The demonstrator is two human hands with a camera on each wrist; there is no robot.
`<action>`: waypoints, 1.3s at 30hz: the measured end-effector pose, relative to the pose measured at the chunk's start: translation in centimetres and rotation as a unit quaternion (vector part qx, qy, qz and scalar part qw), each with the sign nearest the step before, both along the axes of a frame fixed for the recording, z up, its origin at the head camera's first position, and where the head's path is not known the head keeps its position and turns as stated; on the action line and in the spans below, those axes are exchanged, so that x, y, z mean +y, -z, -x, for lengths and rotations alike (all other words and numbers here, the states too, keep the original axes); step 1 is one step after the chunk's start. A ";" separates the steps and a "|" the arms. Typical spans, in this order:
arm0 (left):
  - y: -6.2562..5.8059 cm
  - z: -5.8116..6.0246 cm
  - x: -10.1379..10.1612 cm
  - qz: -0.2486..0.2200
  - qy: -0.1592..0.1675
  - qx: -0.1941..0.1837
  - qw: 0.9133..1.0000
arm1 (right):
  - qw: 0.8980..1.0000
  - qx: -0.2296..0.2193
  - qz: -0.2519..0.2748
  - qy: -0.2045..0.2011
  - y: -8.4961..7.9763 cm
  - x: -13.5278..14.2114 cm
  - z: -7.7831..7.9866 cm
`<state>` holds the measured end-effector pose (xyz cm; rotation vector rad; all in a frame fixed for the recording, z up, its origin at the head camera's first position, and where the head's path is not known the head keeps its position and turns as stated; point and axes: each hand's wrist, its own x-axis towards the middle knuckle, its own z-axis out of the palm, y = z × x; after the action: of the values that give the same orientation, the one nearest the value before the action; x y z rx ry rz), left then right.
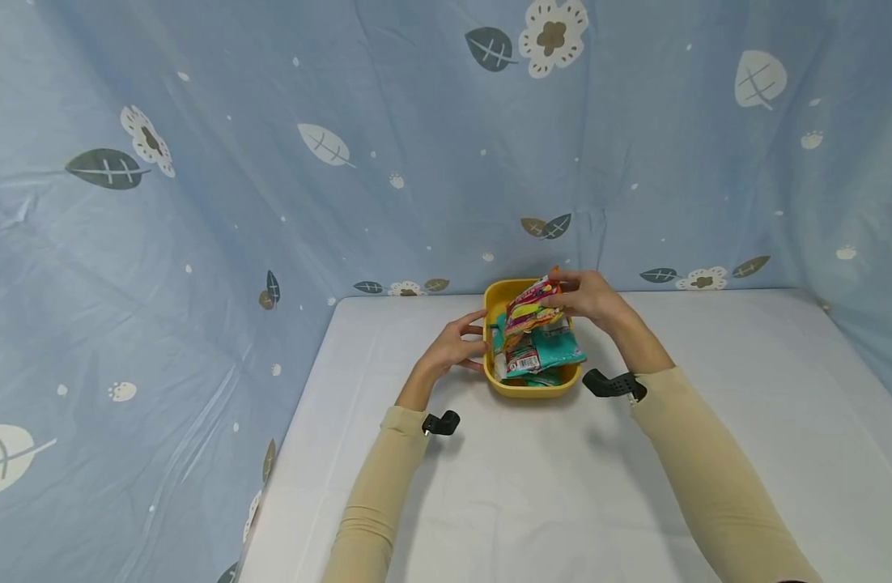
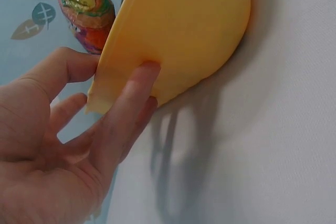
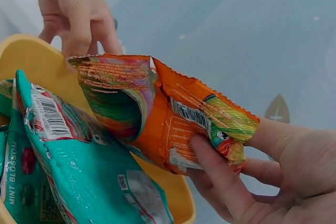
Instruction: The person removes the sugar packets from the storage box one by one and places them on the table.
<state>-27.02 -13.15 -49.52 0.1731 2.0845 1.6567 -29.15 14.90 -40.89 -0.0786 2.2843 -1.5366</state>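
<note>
My right hand (image 1: 592,300) pinches a colourful orange snack packet (image 1: 529,312) by its right end, holding it tilted over a yellow plastic basket (image 1: 537,392). In the right wrist view the packet (image 3: 173,124) shows its orange back with a barcode, thumb and fingers on either side. At the basket's left side is my left hand (image 1: 452,350); its spread fingers touch the outer wall and rim, as the left wrist view shows on the yellow wall (image 2: 194,30). Inside the basket lie teal packets (image 1: 555,346), one lettered "MINT BLOSSOM" (image 3: 22,177).
The basket stands on a white-covered table (image 1: 519,486), close to its back edge. Behind and to the left hangs a blue curtain (image 1: 417,97) with leaves and flowers. A black strap-like device is on each wrist, the right one (image 1: 609,383) beside the basket.
</note>
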 end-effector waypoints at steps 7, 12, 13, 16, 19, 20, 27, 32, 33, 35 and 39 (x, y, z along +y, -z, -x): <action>0.3 -0.1 0.1 -0.005 -0.009 0.007 1.000 | 1.000 0.007 0.000 -0.003 -0.1 0.2 -0.3; 0.3 -0.2 0.0 -0.006 -0.015 0.006 1.000 | 1.000 0.012 -0.003 -0.006 -0.2 0.4 -0.4; 0.4 -0.3 0.0 -0.006 -0.015 0.006 1.000 | 1.000 0.011 0.000 -0.005 -0.3 0.4 -0.5; 0.4 -0.3 0.0 -0.006 -0.013 0.006 1.000 | 1.000 0.012 0.004 -0.008 -0.4 0.6 -0.6; 0.4 -0.3 0.0 -0.006 -0.012 0.005 1.000 | 1.000 0.011 0.002 -0.005 -0.4 0.6 -0.7; 0.4 -0.3 0.0 -0.006 -0.012 0.005 1.000 | 1.000 0.013 -0.001 -0.006 -0.5 0.7 -0.7; 0.2 -0.3 0.0 -0.012 -0.013 0.001 1.000 | 1.000 0.011 -0.002 0.005 -0.8 0.8 -0.7; -0.1 -0.3 0.0 -0.009 -0.014 -0.003 1.000 | 1.000 0.009 0.000 0.006 -0.9 1.0 -0.7; -0.1 -0.3 0.1 -0.008 -0.014 -0.004 1.000 | 1.000 0.009 0.000 0.006 -0.9 1.0 -0.8; -0.1 -0.3 0.1 -0.006 -0.013 -0.004 1.000 | 1.000 0.011 -0.001 0.005 -1.0 1.1 -0.8; -0.1 -0.2 0.0 -0.007 -0.010 -0.003 1.000 | 1.000 0.016 -0.002 0.004 -1.4 1.3 -1.1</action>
<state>-26.84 -13.10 -49.46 0.1509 2.0777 1.6809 -28.06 16.16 -39.50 -0.0925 2.3141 -1.5466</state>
